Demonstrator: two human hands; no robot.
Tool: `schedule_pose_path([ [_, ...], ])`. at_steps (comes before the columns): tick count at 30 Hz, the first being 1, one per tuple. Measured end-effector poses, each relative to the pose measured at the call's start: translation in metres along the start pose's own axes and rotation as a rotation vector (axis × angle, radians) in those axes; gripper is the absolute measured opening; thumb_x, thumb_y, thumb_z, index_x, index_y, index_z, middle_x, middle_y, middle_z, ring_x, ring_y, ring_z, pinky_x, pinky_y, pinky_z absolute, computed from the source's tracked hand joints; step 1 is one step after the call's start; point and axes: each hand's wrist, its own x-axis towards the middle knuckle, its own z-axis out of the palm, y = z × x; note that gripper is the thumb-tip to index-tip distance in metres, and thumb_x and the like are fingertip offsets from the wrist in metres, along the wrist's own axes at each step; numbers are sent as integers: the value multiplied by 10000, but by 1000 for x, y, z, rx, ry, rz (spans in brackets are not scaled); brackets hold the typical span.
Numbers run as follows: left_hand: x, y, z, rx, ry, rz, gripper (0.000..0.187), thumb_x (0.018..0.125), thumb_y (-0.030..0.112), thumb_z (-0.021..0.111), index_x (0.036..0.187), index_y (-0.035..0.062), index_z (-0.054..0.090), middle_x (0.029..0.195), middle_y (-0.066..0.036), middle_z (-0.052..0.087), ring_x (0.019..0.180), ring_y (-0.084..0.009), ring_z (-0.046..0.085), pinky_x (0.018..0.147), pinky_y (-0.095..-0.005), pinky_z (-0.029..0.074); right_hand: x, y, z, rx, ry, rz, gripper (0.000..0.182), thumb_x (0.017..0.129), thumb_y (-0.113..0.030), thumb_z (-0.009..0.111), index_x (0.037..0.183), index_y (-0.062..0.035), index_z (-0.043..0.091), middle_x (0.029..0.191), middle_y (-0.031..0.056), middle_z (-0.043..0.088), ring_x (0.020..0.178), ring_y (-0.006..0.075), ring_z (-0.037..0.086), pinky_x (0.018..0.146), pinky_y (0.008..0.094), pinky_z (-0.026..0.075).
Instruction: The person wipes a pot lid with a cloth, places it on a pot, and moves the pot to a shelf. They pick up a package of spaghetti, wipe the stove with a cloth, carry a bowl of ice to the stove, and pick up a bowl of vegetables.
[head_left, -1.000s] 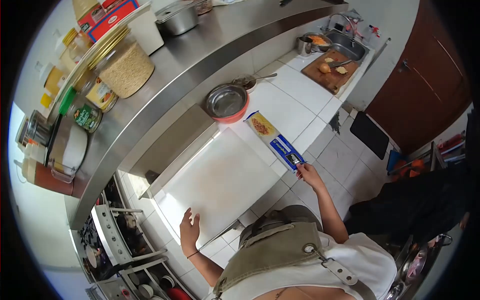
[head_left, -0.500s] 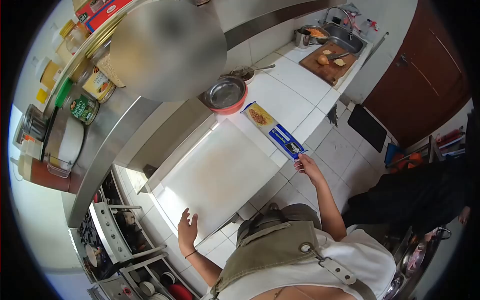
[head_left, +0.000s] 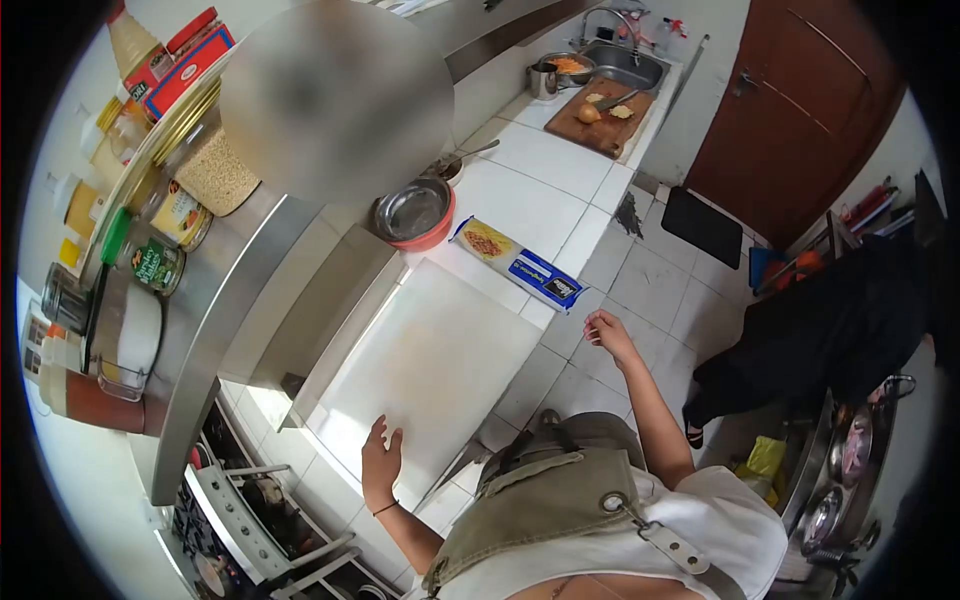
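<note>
A large white cutting board (head_left: 420, 360) lies on the white tiled counter (head_left: 540, 190) in front of me. My left hand (head_left: 379, 462) rests open on its near edge. A blue and yellow spaghetti packet (head_left: 518, 264) lies flat along the board's far right side. My right hand (head_left: 606, 332) hovers just off the packet's blue end, fingers loosely apart, holding nothing. A steel bowl inside an orange bowl (head_left: 413, 212) stands beyond the packet.
A steel shelf (head_left: 250, 270) with jars (head_left: 160, 262) and a grain jar (head_left: 215, 175) runs on the left above a stove (head_left: 235, 500). A wooden board with cut food (head_left: 602, 115), a pot (head_left: 546, 76) and a sink (head_left: 625, 62) are far along the counter. A person in black (head_left: 830, 330) stands at the right.
My right hand has let go of the spaghetti packet's end and pulled back a little. The packet now lies on the counter. My left hand stays on the board. The view shifted.
</note>
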Motion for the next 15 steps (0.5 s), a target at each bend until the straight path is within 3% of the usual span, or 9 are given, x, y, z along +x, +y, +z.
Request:
schedule_pose_path([
  [8,7,-17,-16,-5,-29,73,434,836,241,562,1190,6,475,1077,-242,563,956,-362,575,793,-383,467,-43,48,12,94,3,121,182,887,-188,382,867,-99,540,749,-7,573,647,83,524,588,216,406],
  [12,8,-20,-20,-21,-20,214,397,833,203,566,1172,8,495,1044,-226,581,909,-337,593,762,-370,480,-61,86,37,-79,-40,137,225,908,-221,390,869,-62,544,760,32,584,656,111,534,576,245,427],
  [13,3,-13,-23,-56,-7,210,361,832,189,566,1143,13,519,1030,-209,590,887,-321,598,755,-364,481,-59,117,41,-178,-97,5,264,918,-234,387,866,-30,546,729,49,584,628,119,538,564,265,442],
  [15,-11,-10,-30,-104,38,207,328,827,183,571,1109,17,540,1027,-189,595,889,-312,597,746,-362,481,-47,194,59,-549,-223,-24,290,895,-255,409,865,-10,560,682,77,582,623,142,558,579,286,464],
])
